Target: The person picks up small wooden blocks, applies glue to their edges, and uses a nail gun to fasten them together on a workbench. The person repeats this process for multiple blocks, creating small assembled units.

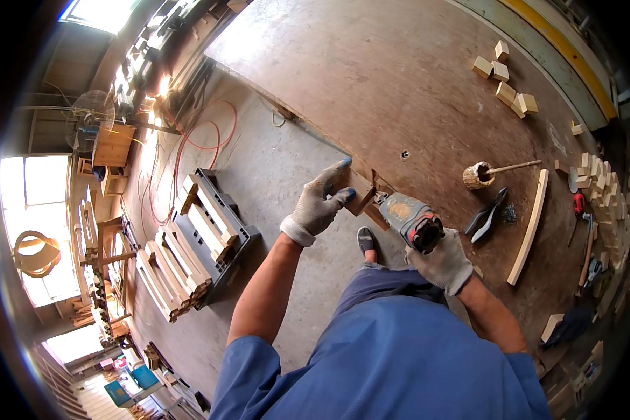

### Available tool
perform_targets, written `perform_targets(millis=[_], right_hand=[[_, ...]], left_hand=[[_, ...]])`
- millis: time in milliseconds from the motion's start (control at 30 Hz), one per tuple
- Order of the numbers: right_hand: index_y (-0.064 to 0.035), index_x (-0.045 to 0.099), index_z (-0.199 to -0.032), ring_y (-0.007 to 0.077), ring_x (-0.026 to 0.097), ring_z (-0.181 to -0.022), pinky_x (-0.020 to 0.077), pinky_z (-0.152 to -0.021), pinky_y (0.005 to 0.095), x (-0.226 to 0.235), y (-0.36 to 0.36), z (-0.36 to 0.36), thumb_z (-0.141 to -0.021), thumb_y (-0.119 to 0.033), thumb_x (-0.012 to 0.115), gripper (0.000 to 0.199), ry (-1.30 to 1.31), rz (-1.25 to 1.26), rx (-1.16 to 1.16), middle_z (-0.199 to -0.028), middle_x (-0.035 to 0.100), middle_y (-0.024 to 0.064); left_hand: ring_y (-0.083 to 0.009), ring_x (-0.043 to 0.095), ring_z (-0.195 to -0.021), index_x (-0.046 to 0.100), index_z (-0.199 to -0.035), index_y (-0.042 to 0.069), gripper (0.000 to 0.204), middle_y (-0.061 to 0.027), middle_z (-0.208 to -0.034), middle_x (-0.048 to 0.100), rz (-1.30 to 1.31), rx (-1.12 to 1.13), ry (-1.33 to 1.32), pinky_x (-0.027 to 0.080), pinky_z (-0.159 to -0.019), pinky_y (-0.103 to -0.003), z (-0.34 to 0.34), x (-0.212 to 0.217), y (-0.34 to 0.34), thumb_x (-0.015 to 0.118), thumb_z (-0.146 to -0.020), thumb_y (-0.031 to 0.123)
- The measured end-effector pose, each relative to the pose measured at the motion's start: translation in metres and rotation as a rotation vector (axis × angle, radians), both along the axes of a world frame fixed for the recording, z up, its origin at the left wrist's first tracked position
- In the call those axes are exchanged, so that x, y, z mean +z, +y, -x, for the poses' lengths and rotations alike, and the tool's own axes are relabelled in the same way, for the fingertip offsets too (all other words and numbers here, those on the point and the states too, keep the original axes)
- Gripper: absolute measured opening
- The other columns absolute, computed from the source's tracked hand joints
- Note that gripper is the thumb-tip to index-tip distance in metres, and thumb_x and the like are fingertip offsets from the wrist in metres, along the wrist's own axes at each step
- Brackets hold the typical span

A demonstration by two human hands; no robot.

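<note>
1. Wooden block (360, 190): it sits at the near edge of the workbench (413, 77), pinned by your left hand (317, 206), whose gloved fingers (336, 171) lie spread, apart and pressed flat on the wood. It looks stiff, light and dry; hold it by its broad face, well clear of the tool's nose.
2. Power tool (409, 220): your right hand (441, 262) is wrapped closed around its rear grip, and its front end meets the block. It is probably the heavier item, with a hard casing; grip the body, not the working end.
3. Surface: the bench is a worn brown board carrying a curved wooden slat (530, 227), pliers (488, 215), a round brush (479, 175) and small wood offcuts (505, 80).
4. Room: a concrete floor (287, 161) lies below, with a dark crate of wooden pieces (203, 238) and red hoses (196, 140) to your left.
</note>
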State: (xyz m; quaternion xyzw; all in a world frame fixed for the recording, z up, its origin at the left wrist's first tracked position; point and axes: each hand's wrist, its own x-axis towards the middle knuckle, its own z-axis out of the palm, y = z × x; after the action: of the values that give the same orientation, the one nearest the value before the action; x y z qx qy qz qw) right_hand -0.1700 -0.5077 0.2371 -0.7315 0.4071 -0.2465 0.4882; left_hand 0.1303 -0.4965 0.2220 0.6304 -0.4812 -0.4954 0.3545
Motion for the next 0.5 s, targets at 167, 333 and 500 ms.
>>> perform_targets(millis=[167,333,500], right_hand=[[-0.0027,0.07,-0.089,0.0341,0.075,-0.074,0.0597,-0.069,0.0427,0.0023,-0.0003,0.0,-0.082,-0.014,0.076,0.015,0.048,0.054,0.026,-0.077,0.073,0.0142],[-0.0021,0.069,-0.086,0.0338,0.075,-0.071,0.0592,-0.066,0.0425,0.004,-0.001,-0.0006,-0.082,-0.014,0.075,0.014,0.002,0.02,0.013,-0.073,0.072,0.0141],[-0.0023,0.069,-0.086,0.0344,0.074,-0.069,0.059,-0.065,0.0417,0.0081,-0.0027,-0.0023,-0.083,-0.012,0.074,0.012,-0.023,0.059,0.027,-0.072,0.071,0.0139]], left_hand=[[-0.0157,0.056,-0.13,0.047,-0.156,-0.002,0.066,-0.0106,-0.143,0.062,0.013,-0.007,-0.015,0.046,-0.114,-0.034,-0.0013,-0.0022,0.0002,0.075,-0.098,0.014],[-0.016,0.055,-0.131,0.046,-0.156,-0.002,0.066,-0.0108,-0.145,0.061,0.025,-0.009,0.001,0.045,-0.115,-0.034,-0.0028,-0.0066,0.0001,0.074,-0.099,0.014],[-0.0163,0.054,-0.133,0.045,-0.157,-0.002,0.066,-0.0112,-0.147,0.059,0.039,-0.021,-0.011,0.044,-0.115,-0.034,-0.0037,-0.0081,-0.0001,0.074,-0.099,0.014]])
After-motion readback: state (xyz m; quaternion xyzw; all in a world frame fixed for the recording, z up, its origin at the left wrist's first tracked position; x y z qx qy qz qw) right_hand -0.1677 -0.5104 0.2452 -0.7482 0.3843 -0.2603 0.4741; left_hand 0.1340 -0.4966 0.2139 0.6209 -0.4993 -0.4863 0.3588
